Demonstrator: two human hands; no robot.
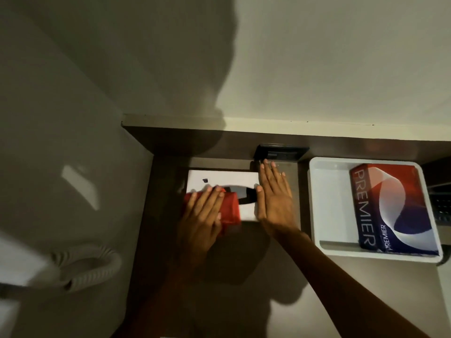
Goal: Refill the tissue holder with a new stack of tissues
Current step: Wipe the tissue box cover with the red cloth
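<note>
Head view, sole entry.

Tissue holder: white, rectangular, dark oval slot on top; set on dark table against the back upstand, below a black socket plate.

Red item: soft red pack or cloth, identity not certain; lying over the holder's near left corner, pinned under the left hand.

New tissues: PREMIER tissue pack, red, white and blue, unopened by the look of it; lying in a white tray just right of the holder, not touching either hand.

Risks, as judged: holder likely to slide or tip off the table edge if pressed unevenly, both palms bearing on one light box; red item likely to slip from under flat fingers, no pinch on it; dim light and heavy shadow likely to hide the slot and any catch; refill pack well out of the present grasp, so a reach across the tray rim needed.

Left hand: palm down, fingers straight and together, flat on the red item; pressing, not curled round anything.

Right hand: palm down and slightly on edge along the holder's right end, fingers extended toward the socket plate, thumb near the slot; spread flat, gripping nothing.

Corrugated white hose: lower left, blurred, apart from the work.
</note>
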